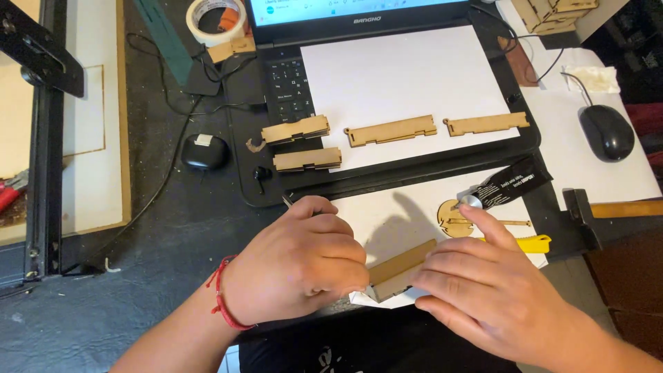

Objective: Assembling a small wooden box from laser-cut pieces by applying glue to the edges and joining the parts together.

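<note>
My left hand (300,266), with a red cord on its wrist, and my right hand (483,283) both press on a thin brown wooden strip (400,266) lying on a white sheet (387,214) near the table's front edge. A slim metal tip (286,201) sticks out above my left hand's fingers. My right forefinger reaches toward the cap of a black glue tube (504,185). A round wooden cut-out (452,217) and a yellow-handled tool (532,243) lie just beyond my right hand.
Several laser-cut wooden pieces (390,130) lie on a white sheet over a laptop (359,21). A black mouse (606,131) sits right, a hammer (608,211) near it. A tape roll (216,19) and a black earbud case (204,152) are left, by a framed machine bed (48,138).
</note>
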